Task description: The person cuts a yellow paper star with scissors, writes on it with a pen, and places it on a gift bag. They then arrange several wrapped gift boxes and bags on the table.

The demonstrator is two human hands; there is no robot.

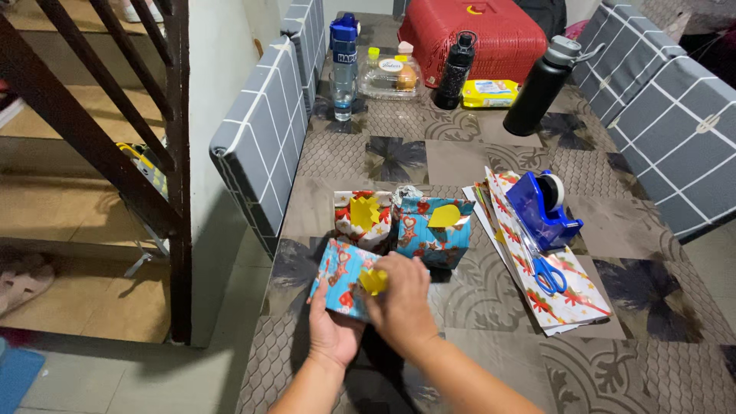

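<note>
We find the left hand under a small blue wrapped box, its fingers closed around the box's lower edge and bearing it just above the near edge of the surface. The right hand lies over the box from above, palm down, wrist bent inward; its fingers press on a yellow bow at the box's right end. Both forearms enter from the bottom of the view and meet at the box.

Just beyond the fingers stand two more wrapped boxes, touching each other: a red-and-white one with a yellow bow on top, and a blue one bearing a yellow paper shape. We judge these two finished. The box in hand is fully wrapped and its bow sits in place under the right fingers; whether the bow is fixed, we cannot tell.

To the right of the fingers, well apart, lies a stack of wrapping paper, with blue scissors and a blue tape dispenser resting on it. Far beyond the fingers stand bottles and a red case.
</note>
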